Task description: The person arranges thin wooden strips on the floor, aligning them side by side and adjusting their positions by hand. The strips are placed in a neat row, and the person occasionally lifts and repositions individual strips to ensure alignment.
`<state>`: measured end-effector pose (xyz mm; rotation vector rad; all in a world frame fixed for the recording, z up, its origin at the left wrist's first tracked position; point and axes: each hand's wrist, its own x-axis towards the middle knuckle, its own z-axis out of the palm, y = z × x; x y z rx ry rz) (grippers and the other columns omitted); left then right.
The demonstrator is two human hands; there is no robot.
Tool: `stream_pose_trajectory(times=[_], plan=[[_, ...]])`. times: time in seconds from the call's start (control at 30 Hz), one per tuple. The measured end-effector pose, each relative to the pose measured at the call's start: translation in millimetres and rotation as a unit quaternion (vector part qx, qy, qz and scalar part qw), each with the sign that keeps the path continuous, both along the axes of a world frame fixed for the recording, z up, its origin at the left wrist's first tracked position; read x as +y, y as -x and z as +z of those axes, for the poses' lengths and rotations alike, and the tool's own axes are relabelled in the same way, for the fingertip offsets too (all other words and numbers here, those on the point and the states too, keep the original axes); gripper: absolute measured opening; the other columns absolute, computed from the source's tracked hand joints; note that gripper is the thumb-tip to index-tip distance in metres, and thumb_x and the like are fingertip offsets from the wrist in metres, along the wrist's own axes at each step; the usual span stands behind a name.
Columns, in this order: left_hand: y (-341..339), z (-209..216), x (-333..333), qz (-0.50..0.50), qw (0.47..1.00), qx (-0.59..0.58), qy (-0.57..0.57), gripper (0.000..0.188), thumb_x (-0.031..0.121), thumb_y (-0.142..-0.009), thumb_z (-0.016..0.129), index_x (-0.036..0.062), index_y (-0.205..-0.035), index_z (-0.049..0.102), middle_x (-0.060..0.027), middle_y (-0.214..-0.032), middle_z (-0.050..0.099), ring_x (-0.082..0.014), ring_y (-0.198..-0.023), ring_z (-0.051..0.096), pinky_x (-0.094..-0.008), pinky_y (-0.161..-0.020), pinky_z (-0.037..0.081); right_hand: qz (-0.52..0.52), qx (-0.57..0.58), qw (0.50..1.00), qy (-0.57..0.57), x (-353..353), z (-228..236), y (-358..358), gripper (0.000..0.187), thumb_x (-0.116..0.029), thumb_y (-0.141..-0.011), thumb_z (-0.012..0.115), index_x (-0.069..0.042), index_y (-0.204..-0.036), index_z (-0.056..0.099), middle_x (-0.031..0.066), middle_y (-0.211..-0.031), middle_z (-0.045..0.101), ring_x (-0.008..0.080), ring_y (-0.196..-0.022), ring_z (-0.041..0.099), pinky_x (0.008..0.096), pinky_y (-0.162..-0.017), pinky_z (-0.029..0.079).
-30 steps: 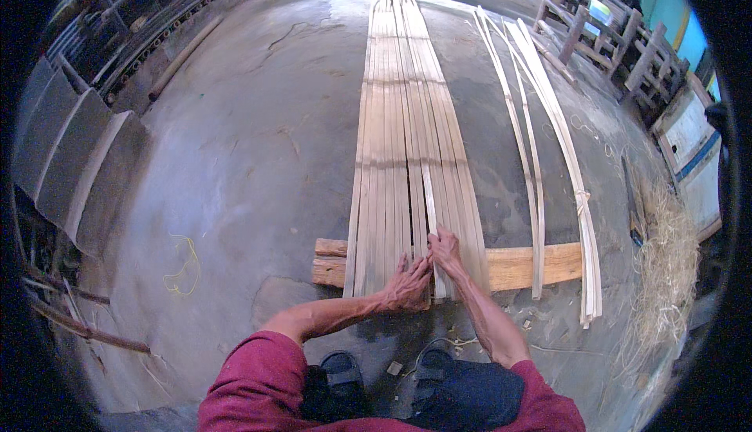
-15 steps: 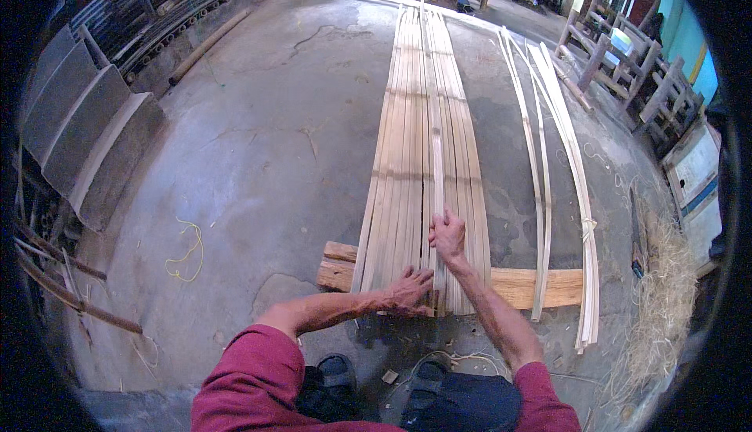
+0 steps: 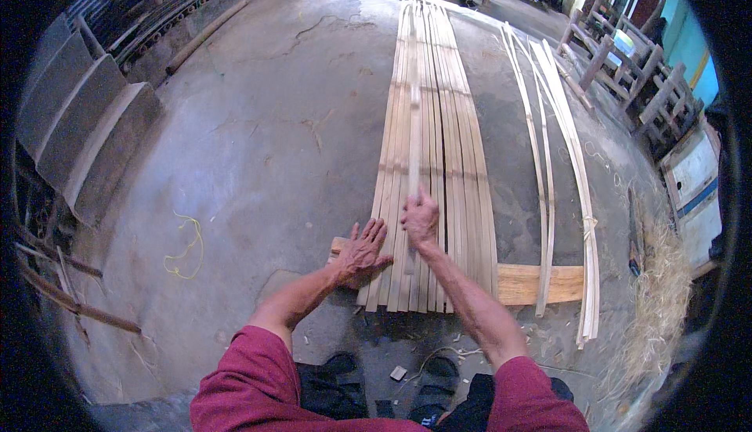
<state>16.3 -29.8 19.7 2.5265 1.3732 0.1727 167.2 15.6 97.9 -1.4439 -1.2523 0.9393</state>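
Note:
A row of long, pale bamboo strips [image 3: 466, 220] lies side by side, running away from me, with darker bands across them. My right hand [image 3: 421, 219] is closed around one bamboo strip [image 3: 414, 138], which lies over the left part of the row, its near end slightly blurred. Spread out at the row's left edge, my left hand [image 3: 362, 256] presses on the outermost strips with its fingers apart. Under the near ends sits a wooden beam [image 3: 517, 285], showing on both sides of the row.
Loose strips and a tied bundle of strips [image 3: 586, 244] lie to the right, their near ends across the beam. Fibrous shavings [image 3: 662, 307] heap at far right. Yellow string [image 3: 192, 252] lies on the concrete floor at left, near curved grey panels [image 3: 102, 134]. Wooden frames [image 3: 627, 72] stand back right.
My right hand has moved left with a strip, across the row. The left hand has shifted left and away from me, from the near middle to the left edge. A dark gap in the row now shows.

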Motion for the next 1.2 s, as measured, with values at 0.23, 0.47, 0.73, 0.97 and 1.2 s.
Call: stream_pose_trajectory(times=[0.23, 0.47, 0.73, 0.97, 1.2], plan=[[10, -35, 22, -0.077, 0.984, 0.159, 0.016, 0.059, 0.034, -0.081, 0.043, 0.0039, -0.130, 0.028, -0.0142, -0.141, 0.015, -0.0271, -0.132, 0.011, -0.0553, -0.102, 0.012, 0.001, 0.154, 0.985, 0.083, -17, -53, 50, 0.020, -0.010, -0.083, 0.047, 0.003, -0.098, 0.053, 0.0033, -0.057, 0.052, 0.0087, -0.044, 0.050, 0.0234, -0.035, 0.041], [35, -49, 32, -0.012, 0.995, -0.062, -0.079, 0.052, 0.026, -0.081, 0.044, 0.0005, -0.125, 0.035, -0.0190, -0.134, 0.030, -0.0327, -0.125, 0.028, -0.0472, -0.100, 0.024, -0.032, 0.155, 0.976, 0.151, -41, -64, 60, 0.022, -0.010, -0.085, 0.048, -0.002, -0.105, 0.052, 0.0030, -0.059, 0.051, 0.0087, -0.044, 0.049, 0.0229, -0.035, 0.041], [42, -13, 46, 0.270, 0.881, -0.346, 0.179, 0.039, 0.017, -0.079, 0.053, -0.0025, -0.112, 0.050, -0.0215, -0.102, 0.058, -0.0316, -0.093, 0.057, -0.0353, -0.082, 0.043, -0.005, 0.177, 0.972, 0.154, -60, -75, 83, 0.039, -0.011, -0.087, 0.045, -0.004, -0.124, 0.040, 0.0070, -0.070, 0.055, 0.0123, -0.049, 0.053, 0.0267, -0.041, 0.044], [30, -5, 55, 0.203, 0.882, -0.364, 0.223, 0.040, 0.018, -0.073, 0.054, 0.0005, -0.110, 0.054, -0.0158, -0.091, 0.062, -0.0152, -0.079, 0.057, -0.0296, -0.072, 0.045, 0.061, -0.204, 0.976, -0.045, -63, -72, 79, 0.035, -0.006, -0.075, 0.044, 0.002, -0.109, 0.045, 0.0259, -0.089, 0.052, 0.0410, -0.081, 0.051, 0.0466, -0.071, 0.043], [29, -27, 56, 0.199, 0.895, -0.365, 0.163, 0.039, 0.013, -0.069, 0.051, 0.0004, -0.105, 0.055, -0.0147, -0.088, 0.063, -0.0183, -0.076, 0.059, -0.0311, -0.070, 0.045, 0.224, -0.379, 0.882, -0.168, -2, -16, -37, 0.019, -0.004, -0.069, 0.050, 0.001, -0.086, 0.053, 0.0215, -0.088, 0.050, 0.0365, -0.088, 0.048, 0.0433, -0.074, 0.043]])
